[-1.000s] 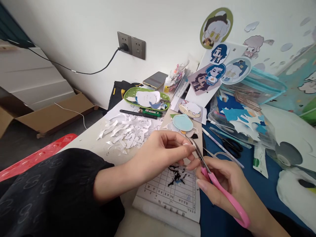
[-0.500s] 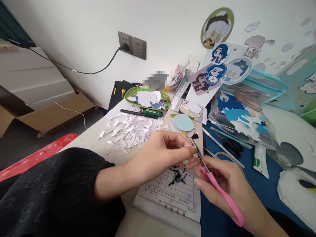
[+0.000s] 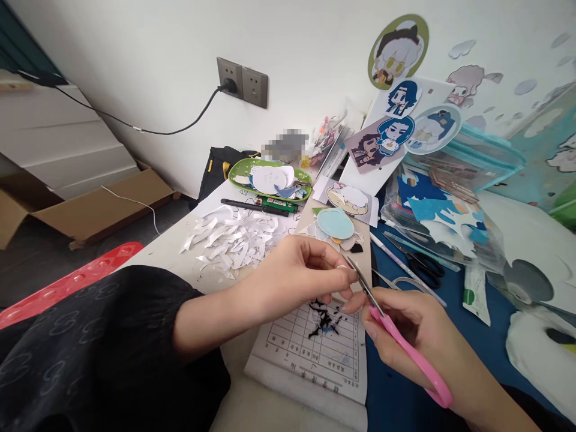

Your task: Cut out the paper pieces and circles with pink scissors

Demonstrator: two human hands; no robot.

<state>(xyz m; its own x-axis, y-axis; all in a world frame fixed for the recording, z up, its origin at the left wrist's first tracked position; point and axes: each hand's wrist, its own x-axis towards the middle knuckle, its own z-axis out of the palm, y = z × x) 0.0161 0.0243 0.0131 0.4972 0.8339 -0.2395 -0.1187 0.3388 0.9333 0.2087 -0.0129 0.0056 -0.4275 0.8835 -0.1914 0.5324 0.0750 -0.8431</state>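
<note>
Nearby lie paper scraps [image 3: 234, 239] (loosely heaped), the left grip [image 3: 306, 271] pinching a white piece [image 3: 341, 267], the right grip [image 3: 417, 321] clasping scissors [image 3: 407, 348].

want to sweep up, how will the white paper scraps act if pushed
The white paper scraps look thin and curled, so probably light and floppy. Lying loose and overlapping, they would likely scatter rather than slide together.

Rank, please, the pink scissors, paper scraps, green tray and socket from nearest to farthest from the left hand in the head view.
From the left hand:
1. Pink scissors: blades at its fingertips, in the right hand.
2. Paper scraps: just beyond the wrist, to the left.
3. Green tray: behind the scraps.
4. Socket: on the wall, farthest.
</note>
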